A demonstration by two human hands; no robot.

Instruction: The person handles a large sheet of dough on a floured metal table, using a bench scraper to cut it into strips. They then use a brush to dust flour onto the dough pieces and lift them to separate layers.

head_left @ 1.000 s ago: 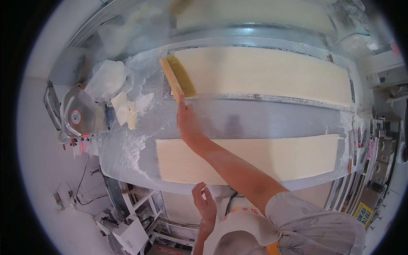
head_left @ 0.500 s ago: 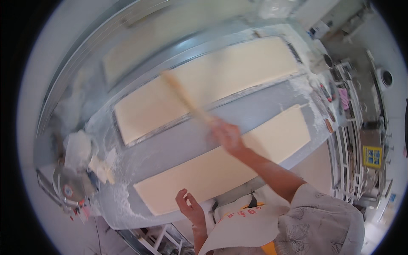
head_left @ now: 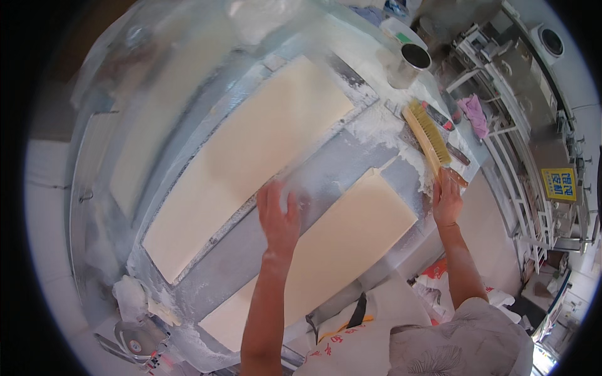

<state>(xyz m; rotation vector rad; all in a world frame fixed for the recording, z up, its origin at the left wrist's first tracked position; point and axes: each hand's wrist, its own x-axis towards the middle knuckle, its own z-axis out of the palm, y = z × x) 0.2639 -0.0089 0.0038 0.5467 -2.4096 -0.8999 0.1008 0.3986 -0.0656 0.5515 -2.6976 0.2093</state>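
My right hand grips the handle of a wooden bench brush at the table's right end. The brush's pale bristles face right, over several tools lying on the floury surface. My left hand has its fingers apart and holds nothing. It is by the near edge of the far dough sheet, over the strip between the two sheets; whether it touches is unclear. A second long, flat dough sheet lies nearer to me, partly behind my left forearm.
Loose flour covers the table's right end. A metal cup stands there, with a pink cloth close to the rack. A white rack is to the right. A plastic bag and a metal machine sit at lower left.
My right hand has carried the brush from over the far dough sheet to the table's right end. My left hand has moved up and forward from the near sheet's front edge. The view has turned.
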